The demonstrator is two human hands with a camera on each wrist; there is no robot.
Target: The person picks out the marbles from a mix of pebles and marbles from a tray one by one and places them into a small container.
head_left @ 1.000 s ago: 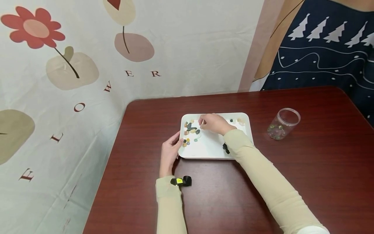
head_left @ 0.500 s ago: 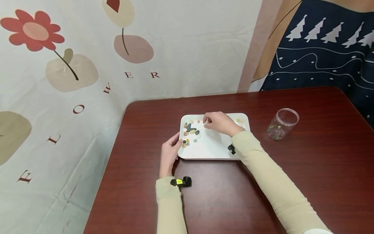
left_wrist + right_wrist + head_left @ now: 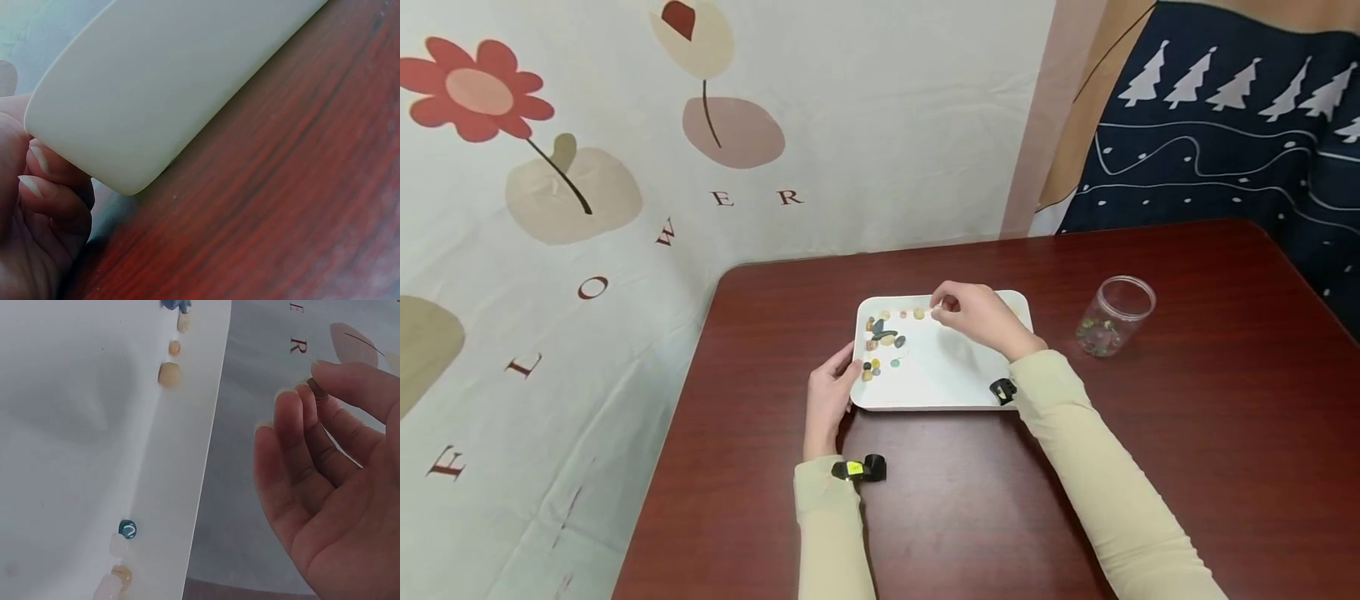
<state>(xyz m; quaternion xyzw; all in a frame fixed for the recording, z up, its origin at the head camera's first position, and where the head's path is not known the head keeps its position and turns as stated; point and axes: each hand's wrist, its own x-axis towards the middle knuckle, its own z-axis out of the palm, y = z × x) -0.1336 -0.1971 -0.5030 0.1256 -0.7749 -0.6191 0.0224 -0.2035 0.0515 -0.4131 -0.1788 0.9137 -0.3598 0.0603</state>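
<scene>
A white tray [image 3: 947, 375] lies on the table, with small coloured pebbles at its left end and along its far edge. My left hand [image 3: 831, 400] holds the tray's left side near the front corner; in the left wrist view its fingers curl by the tray's corner [image 3: 119, 169]. Over the far edge, my right hand [image 3: 981, 318] pinches a small brown pebble [image 3: 317, 389] between thumb and fingertips. Just left of that hand sits a pale yellow pebble [image 3: 919, 314]. The right wrist view shows a teal pebble [image 3: 127, 529] among paler ones by the rim.
To the right of the tray stands a clear jar [image 3: 1115, 317] without a lid, small greenish and clear pieces at its bottom. The dark red table [image 3: 970, 500] meets a printed cloth [image 3: 887, 125] at the back. Each wrist carries a small black camera.
My right hand has moved rightward along the tray's far edge, and the pale yellow pebble has come into sight beside it. The left hand keeps its hold on the tray. The head view has shifted slightly.
</scene>
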